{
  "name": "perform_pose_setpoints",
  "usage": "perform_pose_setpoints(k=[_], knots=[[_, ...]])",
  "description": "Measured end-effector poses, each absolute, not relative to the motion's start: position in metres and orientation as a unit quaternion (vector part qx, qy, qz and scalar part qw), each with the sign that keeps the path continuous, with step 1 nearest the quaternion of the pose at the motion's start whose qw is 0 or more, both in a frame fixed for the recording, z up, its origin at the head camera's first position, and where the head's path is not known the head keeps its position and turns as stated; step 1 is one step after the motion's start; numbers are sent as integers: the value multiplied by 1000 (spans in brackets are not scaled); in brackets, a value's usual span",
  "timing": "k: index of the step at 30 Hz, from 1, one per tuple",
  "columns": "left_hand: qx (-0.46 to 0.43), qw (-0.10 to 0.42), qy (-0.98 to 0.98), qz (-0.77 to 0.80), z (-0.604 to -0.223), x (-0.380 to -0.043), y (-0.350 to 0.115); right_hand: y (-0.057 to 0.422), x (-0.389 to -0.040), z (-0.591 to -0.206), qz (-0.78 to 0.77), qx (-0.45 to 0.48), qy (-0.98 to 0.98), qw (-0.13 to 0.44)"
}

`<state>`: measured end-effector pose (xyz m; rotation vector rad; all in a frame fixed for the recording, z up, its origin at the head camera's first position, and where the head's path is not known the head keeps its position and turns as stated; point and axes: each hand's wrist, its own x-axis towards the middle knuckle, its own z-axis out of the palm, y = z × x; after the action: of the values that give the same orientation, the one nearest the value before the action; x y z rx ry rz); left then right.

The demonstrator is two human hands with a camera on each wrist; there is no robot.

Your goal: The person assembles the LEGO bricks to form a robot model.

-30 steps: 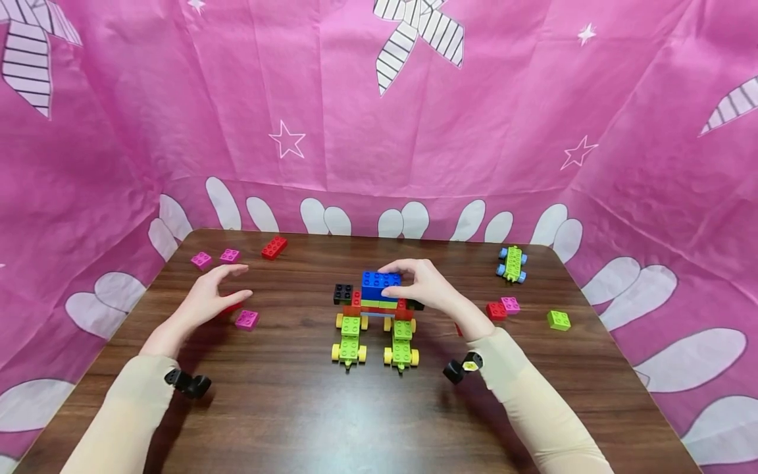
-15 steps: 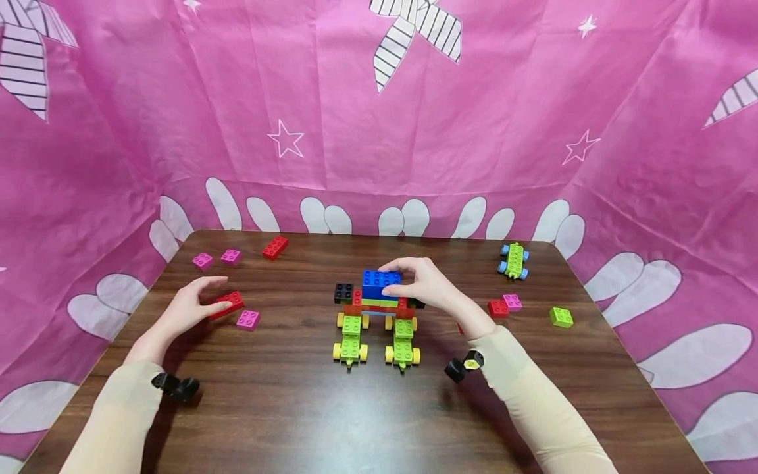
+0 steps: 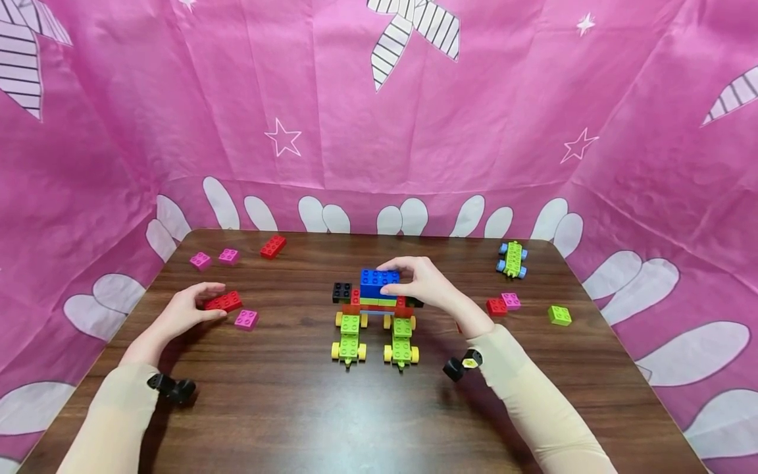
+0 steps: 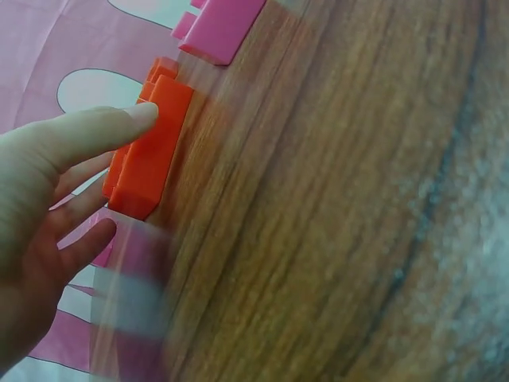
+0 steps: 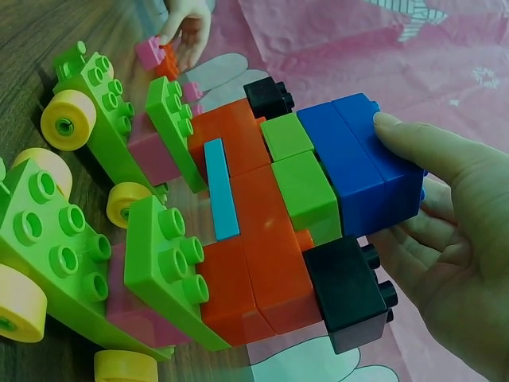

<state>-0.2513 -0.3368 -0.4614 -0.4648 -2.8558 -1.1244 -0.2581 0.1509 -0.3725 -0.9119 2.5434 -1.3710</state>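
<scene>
In the head view, my left hand point(image 3: 185, 311) has thumb and fingers on either side of a red brick point(image 3: 226, 301) on the table. The left wrist view shows the thumb against the red brick point(image 4: 155, 143), with the fingertips partly hidden behind it. My right hand point(image 3: 423, 284) grips blue bricks point(image 3: 373, 282) at the top of a built brick model. That model has lime wheeled bases point(image 5: 87, 103) with yellow wheels, pink and red bricks, lime bricks point(image 5: 306, 195) under the blue, and a black brick point(image 5: 350, 290) on each side.
A pink brick point(image 3: 246, 320) lies beside the left hand. Farther back are more pink bricks point(image 3: 228, 256) and a red brick point(image 3: 273, 247). On the right lie a red brick point(image 3: 496, 307), a pink one point(image 3: 510, 301), a lime brick point(image 3: 559, 315) and a blue-wheeled lime base point(image 3: 512, 259).
My left hand has moved left and down, and its thumb and fingers have come around the red brick. The right hand stays on the blue bricks with no visible shift.
</scene>
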Motion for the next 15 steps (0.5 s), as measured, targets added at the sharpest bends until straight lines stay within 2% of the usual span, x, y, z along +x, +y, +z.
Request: perform_pose_setpoints(k=[15], knots=[[-133, -25, -938, -320, -464, -255, -338, 151, -258, -372, -452, -293, 841, 59]])
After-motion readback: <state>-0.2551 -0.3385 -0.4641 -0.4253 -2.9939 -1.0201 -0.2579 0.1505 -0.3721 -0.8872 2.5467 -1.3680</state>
